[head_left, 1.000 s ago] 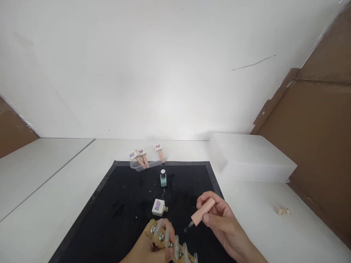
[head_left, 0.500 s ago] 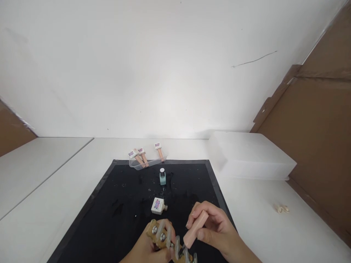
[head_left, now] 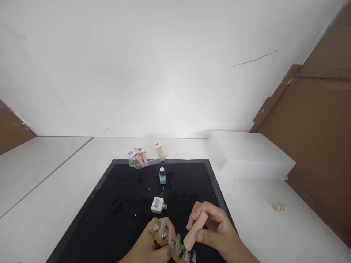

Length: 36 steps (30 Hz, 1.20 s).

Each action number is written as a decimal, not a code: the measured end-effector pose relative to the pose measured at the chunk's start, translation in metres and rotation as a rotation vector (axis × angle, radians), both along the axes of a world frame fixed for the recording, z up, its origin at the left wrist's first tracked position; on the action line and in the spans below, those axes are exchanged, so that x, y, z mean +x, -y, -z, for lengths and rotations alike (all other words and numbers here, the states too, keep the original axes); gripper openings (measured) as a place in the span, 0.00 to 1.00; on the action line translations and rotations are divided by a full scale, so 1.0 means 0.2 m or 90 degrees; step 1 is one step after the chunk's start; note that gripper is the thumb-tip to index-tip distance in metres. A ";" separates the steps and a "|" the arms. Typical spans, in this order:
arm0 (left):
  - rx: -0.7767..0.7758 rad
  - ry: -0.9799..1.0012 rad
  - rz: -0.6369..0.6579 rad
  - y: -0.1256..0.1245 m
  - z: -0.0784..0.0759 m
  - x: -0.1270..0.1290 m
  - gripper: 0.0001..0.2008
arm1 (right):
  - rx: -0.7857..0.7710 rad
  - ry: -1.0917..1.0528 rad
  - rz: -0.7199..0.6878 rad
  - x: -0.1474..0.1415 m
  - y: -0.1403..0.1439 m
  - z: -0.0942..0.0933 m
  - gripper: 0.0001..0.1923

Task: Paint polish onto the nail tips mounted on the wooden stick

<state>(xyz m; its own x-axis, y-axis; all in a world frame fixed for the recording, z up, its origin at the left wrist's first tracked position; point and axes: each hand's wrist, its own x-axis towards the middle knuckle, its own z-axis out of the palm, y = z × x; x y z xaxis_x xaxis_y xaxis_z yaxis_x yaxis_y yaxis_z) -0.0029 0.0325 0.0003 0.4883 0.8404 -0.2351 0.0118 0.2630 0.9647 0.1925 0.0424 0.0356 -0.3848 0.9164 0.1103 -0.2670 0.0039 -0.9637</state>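
Black mat (head_left: 123,204) covers the middle of the white tabletop (head_left: 49,204), its near edge cut off by the frame. At the mat's near edge the left hand (head_left: 146,250) grips a tan nail-tip holder (head_left: 171,243), partly cropped, clear tips fanned along it. The right hand (head_left: 212,232) pinches a pink brush cap (head_left: 195,231), its bristles hidden behind the holder. A clear tray (head_left: 137,164) at the mat's far edge holds three pink-capped bottles (head_left: 142,156). An open white bottle (head_left: 157,205) lies mid-mat.
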 end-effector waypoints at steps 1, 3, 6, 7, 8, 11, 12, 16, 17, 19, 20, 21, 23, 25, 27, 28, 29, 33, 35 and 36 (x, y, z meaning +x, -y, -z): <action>0.007 0.000 0.004 0.00 0.00 0.00 0.07 | 0.010 0.027 0.000 0.00 0.00 -0.01 0.09; 0.029 0.003 0.012 0.00 0.00 0.00 0.07 | 0.023 0.072 0.017 -0.01 0.00 -0.01 0.08; 0.049 0.004 0.013 0.01 0.01 -0.01 0.08 | 0.016 0.097 0.082 -0.01 -0.01 0.00 0.08; 0.048 0.007 0.013 0.01 0.02 -0.02 0.08 | 0.010 0.090 0.104 -0.01 -0.01 0.00 0.08; 0.044 0.009 0.015 0.02 0.02 -0.02 0.08 | 0.004 0.079 0.117 0.00 -0.02 0.00 0.09; 0.032 0.013 0.018 0.02 0.02 -0.02 0.07 | 0.012 0.053 0.072 0.01 -0.01 0.00 0.10; 0.033 0.006 0.019 0.02 0.01 -0.01 0.08 | 0.026 0.061 0.046 0.01 -0.01 0.00 0.10; 0.057 -0.003 0.022 0.01 0.02 -0.01 0.08 | 0.047 0.105 0.037 0.00 0.00 -0.01 0.07; 0.051 0.013 0.023 0.01 0.02 -0.01 0.08 | 0.033 0.102 0.054 0.00 -0.01 -0.01 0.07; 0.024 0.042 0.022 0.01 0.03 -0.01 0.08 | 0.020 0.091 0.101 0.00 -0.01 -0.01 0.07; 0.010 0.046 0.017 0.01 0.04 -0.01 0.08 | 0.016 0.079 0.111 0.00 -0.02 -0.01 0.08; 0.002 0.045 0.010 0.01 0.03 -0.01 0.08 | 0.016 0.065 0.105 0.00 -0.02 -0.01 0.09; 0.000 0.033 0.003 0.01 0.02 0.00 0.08 | 0.030 0.057 0.058 0.01 -0.02 -0.01 0.10; -0.005 0.026 0.003 0.01 0.01 0.00 0.08 | 0.050 0.085 0.023 0.01 -0.01 -0.01 0.10; -0.014 0.023 0.008 0.01 0.00 0.00 0.08 | 0.045 0.116 0.050 0.01 -0.01 -0.01 0.09; -0.019 0.021 0.011 0.01 0.00 0.00 0.08 | 0.033 0.117 0.077 0.00 -0.01 -0.01 0.09; -0.020 0.023 0.013 0.01 0.01 0.00 0.08 | 0.018 0.106 0.098 0.00 -0.01 0.00 0.09; -0.011 0.041 0.023 0.02 0.03 0.00 0.07 | 0.012 0.055 0.048 0.00 -0.01 0.00 0.11; -0.011 0.027 0.029 0.03 0.02 -0.01 0.07 | 0.028 0.080 0.019 0.00 -0.01 0.00 0.09; -0.013 0.018 0.035 0.03 0.02 -0.01 0.07 | 0.031 0.094 0.030 0.00 -0.01 0.00 0.08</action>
